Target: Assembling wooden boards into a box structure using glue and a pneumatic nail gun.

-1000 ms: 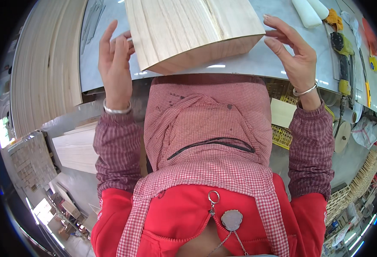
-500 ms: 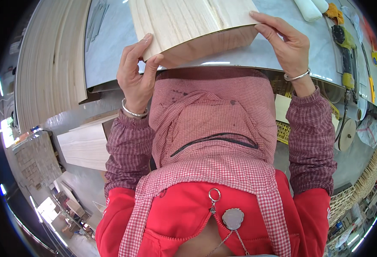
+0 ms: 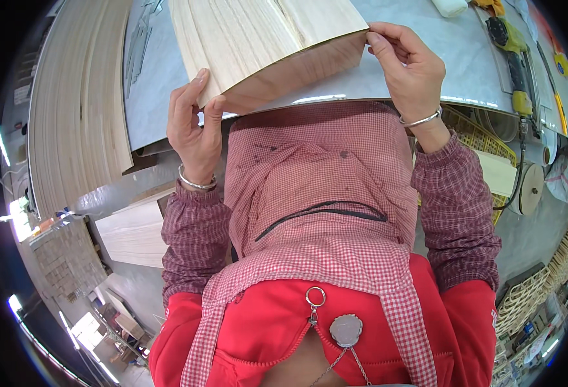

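A pale wooden board (image 3: 258, 45) with straight grain is tilted over the near edge of a glossy grey-white table (image 3: 158, 97). My left hand (image 3: 193, 129) pinches its near left corner, thumb toward me and fingers on the side edge. At the near right corner, my right hand (image 3: 413, 68) grips it between thumb and fingers. Beneath the near edge shows a darker brown, wood-grained surface (image 3: 297, 74); I cannot tell whether it is a side face or a reflection. The board's far end runs out of view.
Long stacked boards (image 3: 77, 97) lie along the table's left, beside thin grey strips (image 3: 141, 45). A yellow-green power tool (image 3: 508, 39) with a hose lies at right. Below the table are a yellow basket (image 3: 477, 138) and, at left, a wooden piece (image 3: 132, 235).
Both hands and the board have shifted left in the picture. The left corner sits lower, nearer to me, and the board is more slanted. Both hands keep their hold.
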`<state>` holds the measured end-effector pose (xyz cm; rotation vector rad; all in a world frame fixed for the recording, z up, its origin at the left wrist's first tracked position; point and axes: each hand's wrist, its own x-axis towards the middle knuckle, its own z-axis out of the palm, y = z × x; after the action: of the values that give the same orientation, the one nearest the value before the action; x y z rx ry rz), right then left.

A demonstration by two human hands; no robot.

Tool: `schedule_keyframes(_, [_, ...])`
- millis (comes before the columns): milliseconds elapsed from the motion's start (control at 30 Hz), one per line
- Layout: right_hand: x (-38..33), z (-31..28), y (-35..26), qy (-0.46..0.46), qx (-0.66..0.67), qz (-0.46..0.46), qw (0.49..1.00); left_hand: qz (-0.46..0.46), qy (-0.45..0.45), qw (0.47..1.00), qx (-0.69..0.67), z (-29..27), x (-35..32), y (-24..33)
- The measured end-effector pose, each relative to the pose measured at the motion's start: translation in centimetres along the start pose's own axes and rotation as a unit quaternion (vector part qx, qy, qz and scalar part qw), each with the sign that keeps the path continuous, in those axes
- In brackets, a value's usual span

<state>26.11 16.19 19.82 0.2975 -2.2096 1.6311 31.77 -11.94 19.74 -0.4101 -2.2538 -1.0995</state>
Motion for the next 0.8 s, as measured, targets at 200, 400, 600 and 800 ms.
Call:
schedule_keyframes(200, [-0.18,0.02,0.04,0.01,0.031,0.029,0.999,-0.007,-0.006,1.0,0.018,0.21,-0.08,0.22])
schedule_keyframes(400, [-0.44,0.0,0.1,0.011,0.029,0.042,0.999,-0.008,0.0,1.0,0.026,0.45,-0.1,0.26])
schedule_keyframes(600, [-0.65,0.02,0.14,0.014,0.028,0.038,0.999,-0.011,-0.003,0.999,0.036,0.48,-0.13,0.28])
schedule_keyframes(800, [-0.66,-0.1,0.37,0.022,0.015,-0.004,1.0,-0.017,-0.015,0.999,0.042,0.67,-0.15,0.53])
